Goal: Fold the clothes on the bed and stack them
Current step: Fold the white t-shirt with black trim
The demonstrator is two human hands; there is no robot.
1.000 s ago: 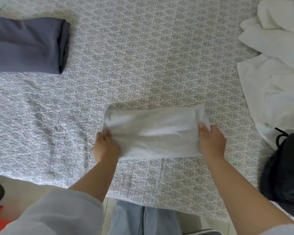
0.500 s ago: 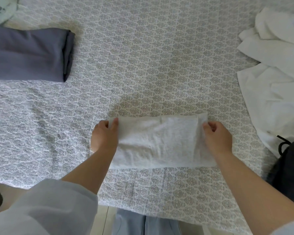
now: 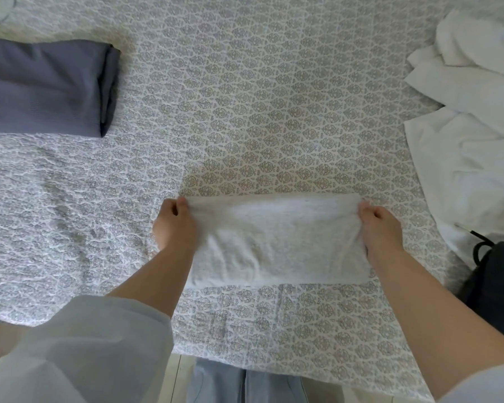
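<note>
Both hands, left hand (image 3: pixel 175 225) and right hand (image 3: pixel 380 228), pinched the far corners of a soft, white, oblong folded cloth (image 3: pixel 277 242) lying on the patterned quilted bed (image 3: pixel 245 112).

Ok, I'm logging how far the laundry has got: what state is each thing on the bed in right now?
Light grey garment: folded into a flat rectangle, far corners pinched.
Left hand: pinches the far left corner.
Right hand: pinches the far right corner.
Blue-grey garment: folded, lying apart at far left.
White clothes: unfolded, crumpled at right.
Dark garment: bunched at right edge, not folded.
Bedspread: spread out, slightly wrinkled.
</note>
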